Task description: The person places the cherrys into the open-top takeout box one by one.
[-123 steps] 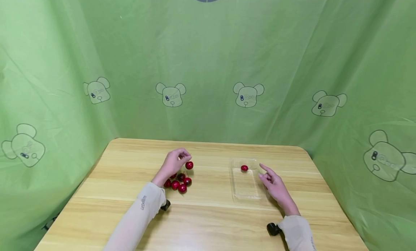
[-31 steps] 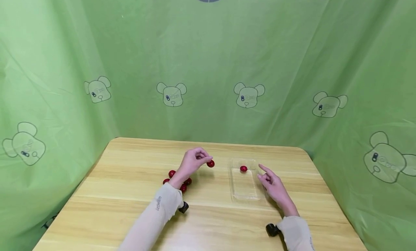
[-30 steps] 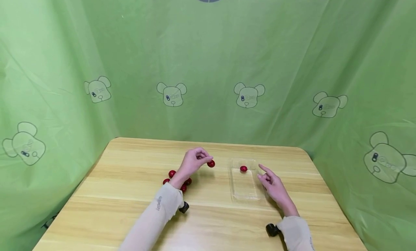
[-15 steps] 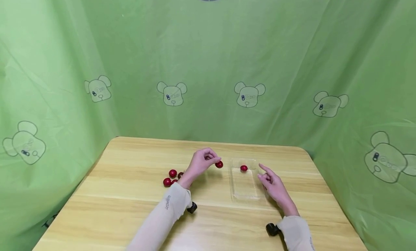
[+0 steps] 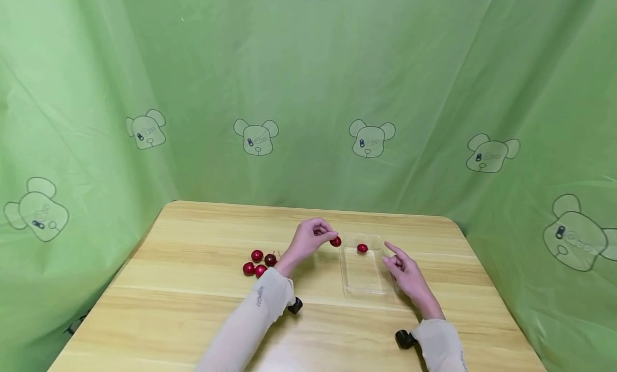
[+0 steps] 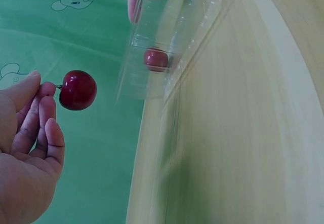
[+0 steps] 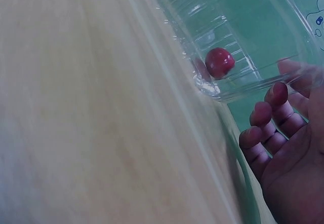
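Note:
My left hand (image 5: pixel 308 240) pinches a dark red cherry (image 6: pixel 77 90) by its short stem, between thumb and forefinger. The cherry hangs above the table, just off the left rim of a clear plastic tray (image 5: pixel 365 293). Inside the tray, near its far end, lies another cherry (image 5: pixel 362 248). At the tray's right side is my right hand (image 5: pixel 406 274), forefinger extended and the other fingers loosely bent; in the right wrist view its fingertips (image 7: pixel 260 113) are close against the tray wall, and I cannot tell how firmly they touch.
Several loose cherries (image 5: pixel 257 256) lie on the wooden table (image 5: pixel 193 297) to the left, partly hidden by my left forearm. A green curtain (image 5: pixel 308 179) with bear-head prints surrounds the table's back and sides.
My left hand has lifted the cherry away from the pile and carried it rightward to the tray's left edge. My right hand and the cherry in the tray stay in place.

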Available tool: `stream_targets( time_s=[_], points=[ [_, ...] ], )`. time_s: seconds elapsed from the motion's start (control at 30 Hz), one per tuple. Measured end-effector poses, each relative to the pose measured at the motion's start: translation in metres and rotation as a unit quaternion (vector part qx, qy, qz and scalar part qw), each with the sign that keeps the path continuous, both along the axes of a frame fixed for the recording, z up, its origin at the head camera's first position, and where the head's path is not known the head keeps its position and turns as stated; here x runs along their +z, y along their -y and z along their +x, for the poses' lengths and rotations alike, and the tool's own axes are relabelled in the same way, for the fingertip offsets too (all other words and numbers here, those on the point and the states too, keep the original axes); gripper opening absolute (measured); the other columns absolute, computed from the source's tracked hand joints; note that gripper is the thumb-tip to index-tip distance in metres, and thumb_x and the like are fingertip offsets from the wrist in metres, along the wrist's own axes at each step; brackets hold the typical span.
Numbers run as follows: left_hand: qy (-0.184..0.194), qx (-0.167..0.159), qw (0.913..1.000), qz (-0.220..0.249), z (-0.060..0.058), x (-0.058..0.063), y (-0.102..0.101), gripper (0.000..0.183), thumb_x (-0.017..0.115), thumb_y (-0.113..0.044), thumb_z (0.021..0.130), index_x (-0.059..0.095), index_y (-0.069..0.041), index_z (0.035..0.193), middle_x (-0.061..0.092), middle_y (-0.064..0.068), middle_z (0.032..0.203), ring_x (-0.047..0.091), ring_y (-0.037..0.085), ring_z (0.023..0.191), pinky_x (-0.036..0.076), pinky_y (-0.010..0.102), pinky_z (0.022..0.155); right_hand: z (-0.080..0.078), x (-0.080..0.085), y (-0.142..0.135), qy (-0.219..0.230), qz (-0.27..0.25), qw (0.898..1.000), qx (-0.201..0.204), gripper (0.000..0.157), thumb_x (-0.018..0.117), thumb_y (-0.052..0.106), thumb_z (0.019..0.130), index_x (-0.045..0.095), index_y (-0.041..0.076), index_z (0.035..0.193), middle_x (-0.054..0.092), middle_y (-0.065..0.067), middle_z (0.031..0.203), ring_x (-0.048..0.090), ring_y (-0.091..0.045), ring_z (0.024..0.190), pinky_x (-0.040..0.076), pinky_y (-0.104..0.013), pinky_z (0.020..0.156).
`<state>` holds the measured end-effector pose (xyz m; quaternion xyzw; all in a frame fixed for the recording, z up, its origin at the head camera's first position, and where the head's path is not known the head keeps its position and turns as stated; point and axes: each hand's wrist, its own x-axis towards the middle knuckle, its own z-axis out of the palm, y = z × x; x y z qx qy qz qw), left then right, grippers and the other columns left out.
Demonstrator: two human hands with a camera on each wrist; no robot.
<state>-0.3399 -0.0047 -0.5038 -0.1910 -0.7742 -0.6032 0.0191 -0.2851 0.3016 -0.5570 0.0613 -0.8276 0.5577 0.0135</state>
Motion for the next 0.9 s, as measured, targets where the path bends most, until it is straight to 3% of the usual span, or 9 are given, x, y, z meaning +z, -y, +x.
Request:
stream_targets(
  time_s=[0.13,0.33,0.57,0.67,0.9],
  points=[
    [0.002,-0.001,1.0000,0.003,-0.002,0.000,-0.005,0.013,0.080,-0.020,0.091,0.072,-0.010,0.093,0.075,0.001,0.085,0.068,0.018,0.078,0.055,0.022,0.070,0.000,0.000,0.000,-0.002,0.000,1.000,0.002,0.059,0.059,0.020,0.107,0.036,0.005,0.159,0.060,-0.018,0.091,0.048,-0.011,0.062,0.045,-0.025,0.054],
    [0.005,-0.006,0.9999,0.007,-0.005,-0.003,-0.014,0.013,0.080,-0.019,0.092,0.072,-0.009,0.095,0.074,0.001,0.087,0.065,0.008,0.076,0.056,0.023,0.072,-0.001,-0.002,-0.001,0.001,0.000,1.000,0.001,0.059,0.058,0.019,0.107,0.036,0.006,0.160,0.061,-0.019,0.094,0.048,-0.010,0.063,0.044,-0.023,0.054],
    [0.009,-0.010,0.9999,-0.004,-0.007,-0.009,-0.025,0.012,0.080,-0.020,0.092,0.074,-0.010,0.097,0.074,0.001,0.089,0.071,0.027,0.086,0.056,0.022,0.073,-0.002,-0.002,-0.002,0.000,-0.001,1.000,0.002,0.058,0.058,0.018,0.107,0.036,0.005,0.159,0.060,-0.021,0.095,0.048,-0.012,0.064,0.044,-0.024,0.054],
    [0.013,-0.014,0.9998,-0.009,-0.007,-0.009,-0.028,0.012,0.079,-0.019,0.092,0.074,-0.010,0.098,0.075,0.001,0.090,0.071,0.028,0.087,0.056,0.022,0.073,-0.002,-0.001,-0.001,-0.001,0.002,1.000,0.003,0.058,0.059,0.019,0.107,0.037,0.006,0.159,0.060,-0.020,0.094,0.049,-0.011,0.064,0.045,-0.023,0.054],
    [0.008,-0.019,0.9994,-0.029,-0.005,-0.011,-0.034,0.009,0.079,-0.017,0.092,0.075,-0.012,0.098,0.075,-0.001,0.090,0.067,0.008,0.079,0.056,0.021,0.074,0.002,-0.001,0.001,0.000,-0.005,1.000,0.005,0.059,0.059,0.020,0.107,0.037,0.005,0.159,0.060,-0.020,0.093,0.048,-0.010,0.064,0.045,-0.023,0.054]
  ],
)
